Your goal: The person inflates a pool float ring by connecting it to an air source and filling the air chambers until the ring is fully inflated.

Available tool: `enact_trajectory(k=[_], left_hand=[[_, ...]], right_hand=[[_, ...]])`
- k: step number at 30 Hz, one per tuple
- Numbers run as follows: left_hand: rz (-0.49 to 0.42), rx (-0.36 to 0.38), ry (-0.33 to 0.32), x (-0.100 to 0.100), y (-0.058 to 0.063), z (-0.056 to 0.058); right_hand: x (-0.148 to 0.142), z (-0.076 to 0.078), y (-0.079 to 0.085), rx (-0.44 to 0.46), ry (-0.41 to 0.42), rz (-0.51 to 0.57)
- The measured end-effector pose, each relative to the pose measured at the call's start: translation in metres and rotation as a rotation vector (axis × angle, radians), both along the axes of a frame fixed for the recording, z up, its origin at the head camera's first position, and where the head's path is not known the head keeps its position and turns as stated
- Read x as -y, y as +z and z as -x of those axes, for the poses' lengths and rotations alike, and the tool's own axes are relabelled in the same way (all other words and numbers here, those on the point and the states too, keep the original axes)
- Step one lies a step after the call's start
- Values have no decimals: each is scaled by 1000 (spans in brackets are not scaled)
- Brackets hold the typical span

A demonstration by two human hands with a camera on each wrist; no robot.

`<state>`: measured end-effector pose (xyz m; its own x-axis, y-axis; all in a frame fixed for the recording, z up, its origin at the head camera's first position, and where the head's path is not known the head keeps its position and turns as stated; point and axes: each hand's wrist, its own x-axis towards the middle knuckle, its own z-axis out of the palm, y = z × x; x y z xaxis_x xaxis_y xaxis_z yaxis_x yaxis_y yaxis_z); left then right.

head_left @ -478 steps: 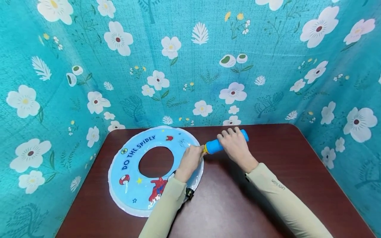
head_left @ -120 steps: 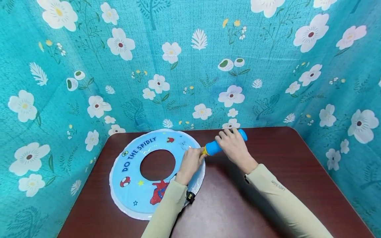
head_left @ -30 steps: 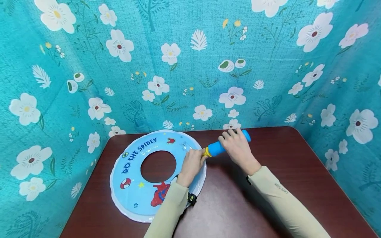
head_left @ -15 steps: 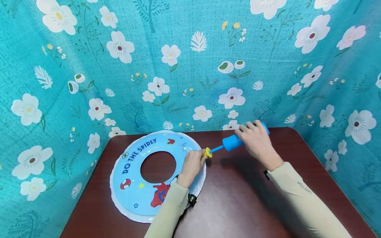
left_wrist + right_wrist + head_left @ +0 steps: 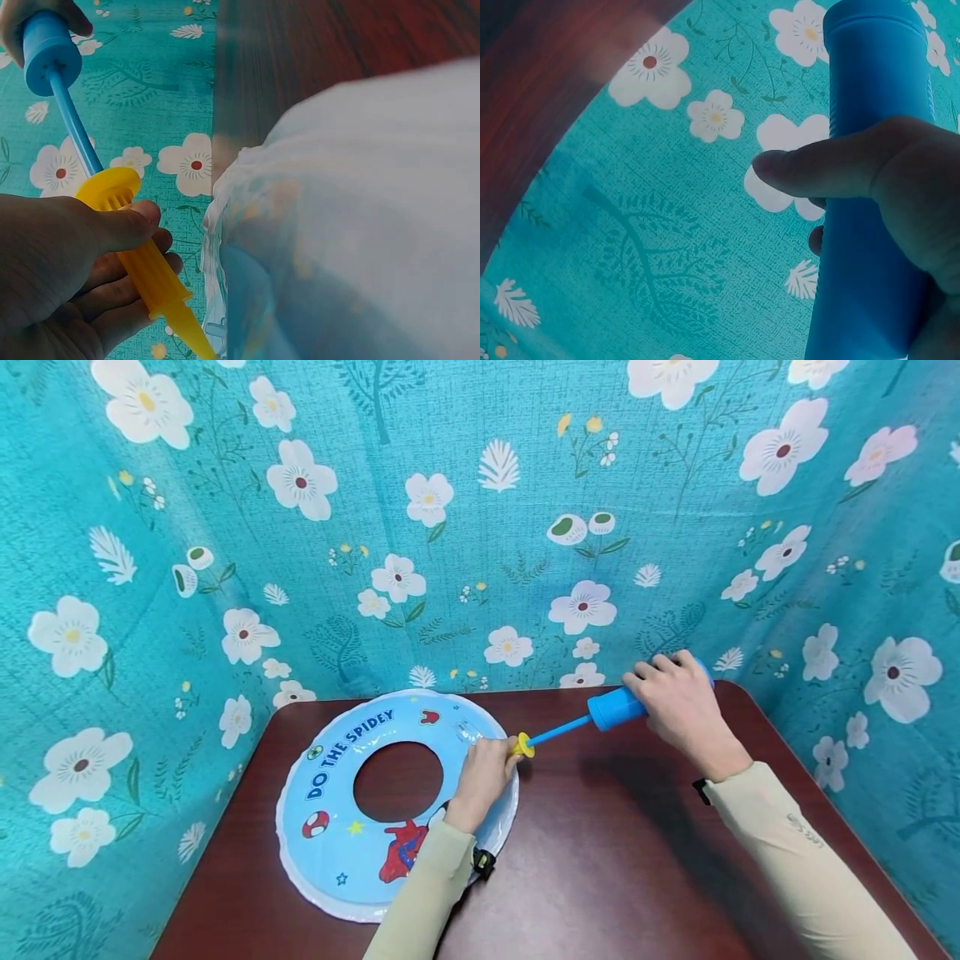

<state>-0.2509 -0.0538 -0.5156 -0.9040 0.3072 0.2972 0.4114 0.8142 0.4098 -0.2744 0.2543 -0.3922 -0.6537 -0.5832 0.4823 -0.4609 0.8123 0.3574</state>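
Note:
My left hand point(image 5: 482, 779) holds the yellow nozzle end point(image 5: 146, 270) of a hand air pump, thumb and fingers round it, over the right side of a light-blue swim ring point(image 5: 330, 852). In the left wrist view the nozzle's tip points down at the ring's edge, where a clear valve partly shows. My right hand point(image 5: 686, 714) grips the pump's blue barrel point(image 5: 874, 255), up and to the right. Between the hands a thin blue rod point(image 5: 561, 729) stands drawn out. The ring lies on the table, printed with "DO THE SPIDEY" and a red figure.
The dark reddish-brown table point(image 5: 570, 893) has its far edge against a teal curtain point(image 5: 465, 543) with white flowers, which also hangs at both sides. A black strap point(image 5: 483, 862) sits on the left wrist.
My right hand has pulled the blue barrel up and right, away from the yellow end, drawing out the rod. The left hand and swim ring have stayed in place.

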Motion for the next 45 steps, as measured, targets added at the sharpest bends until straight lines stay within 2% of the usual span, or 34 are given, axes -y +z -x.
enact_trajectory(k=[7,16,22,26,31,36,42,45], left_hand=[[22,-13,-10,1,-2,-1],[2,-20,-19,3,-1,-2],[0,-26,-36,1,-1,-2],[-4,-28,-52,-2,-2,-1],[-20,-28,-46,-3,-3,0],[-24,-44,-32,-1,-1,0],[-24,-24,-21,3,2,3],[-33,-27,-22,2,1,3]], right_hand=[[13,1,-10,-22,19,2],[62,0,-37,-46,-11,-43],[87,-1,-59,-16,22,-55],[91,-2,-64,-3,39,-61],[79,0,-54,12,33,-59],[53,3,-34,2,19,-27],[20,7,-8,-37,45,17],[6,5,2,-44,33,36]])
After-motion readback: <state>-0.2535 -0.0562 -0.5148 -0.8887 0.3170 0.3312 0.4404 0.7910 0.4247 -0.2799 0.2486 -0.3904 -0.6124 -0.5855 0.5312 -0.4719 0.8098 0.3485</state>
